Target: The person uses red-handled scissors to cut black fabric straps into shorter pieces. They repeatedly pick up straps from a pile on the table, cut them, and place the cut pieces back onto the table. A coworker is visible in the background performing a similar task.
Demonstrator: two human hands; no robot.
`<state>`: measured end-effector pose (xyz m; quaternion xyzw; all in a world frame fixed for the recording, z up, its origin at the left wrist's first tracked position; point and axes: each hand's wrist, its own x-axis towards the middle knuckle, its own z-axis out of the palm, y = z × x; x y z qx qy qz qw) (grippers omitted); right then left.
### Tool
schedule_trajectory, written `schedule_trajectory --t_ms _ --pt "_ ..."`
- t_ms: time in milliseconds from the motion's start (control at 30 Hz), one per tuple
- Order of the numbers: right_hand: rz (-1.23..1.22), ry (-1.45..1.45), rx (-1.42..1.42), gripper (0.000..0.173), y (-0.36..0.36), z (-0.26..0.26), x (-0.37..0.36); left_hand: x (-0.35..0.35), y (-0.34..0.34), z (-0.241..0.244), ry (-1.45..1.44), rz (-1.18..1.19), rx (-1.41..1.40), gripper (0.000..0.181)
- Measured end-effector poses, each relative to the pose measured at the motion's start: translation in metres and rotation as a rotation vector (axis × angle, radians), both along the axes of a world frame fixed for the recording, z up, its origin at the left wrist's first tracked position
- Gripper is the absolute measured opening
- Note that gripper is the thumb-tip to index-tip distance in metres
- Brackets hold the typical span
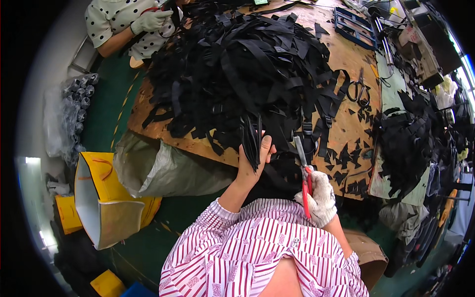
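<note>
My bare left hand grips a stack of black webbing pieces, standing on edge with their ends pointing away from me. In my right hand, which wears a white knitted glove, is a red-handled hand tool with a long, flat metal jaw aimed forward; whether it is shears or pliers is not clear. The jaw is apart from the stack, to its right. Beyond both hands a large heap of black webbing straps covers much of the wooden table. A black plastic buckle lies near the tool's tip.
Black-handled scissors and small black triangular offcuts lie on the right. A blue plastic frame sits farther back. Another person's gloved hand is at far left. A pale woven sack and yellow bin stand left; a cardboard box right.
</note>
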<state>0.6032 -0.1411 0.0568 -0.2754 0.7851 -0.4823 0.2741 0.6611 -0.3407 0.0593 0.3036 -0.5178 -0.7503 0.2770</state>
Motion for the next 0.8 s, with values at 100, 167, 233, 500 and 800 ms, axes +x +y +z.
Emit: schedule_trajectory --t_ms 100,167,233,500,800 --pt "0.045 0.090 0.077 0.067 -0.004 -0.003 -0.003 0.006 0.003 -0.004 -0.035 -0.082 -0.015 0.022" --pt "0.060 0.183 0.064 0.067 -0.001 -0.010 -0.001 0.006 0.003 -0.002 -0.058 -0.082 -0.040 0.023" --pt "0.085 0.287 0.091 0.067 -0.004 0.000 -0.002 0.005 0.005 0.001 -0.072 -0.093 -0.022 0.024" --pt "0.051 0.193 0.128 0.074 -0.014 0.011 -0.008 0.004 0.016 -0.018 -0.087 -0.263 -0.067 0.021" --pt "-0.018 -0.044 -0.004 0.055 -0.008 -0.011 -0.001 -0.004 0.014 -0.012 -0.044 -0.260 -0.140 0.022"
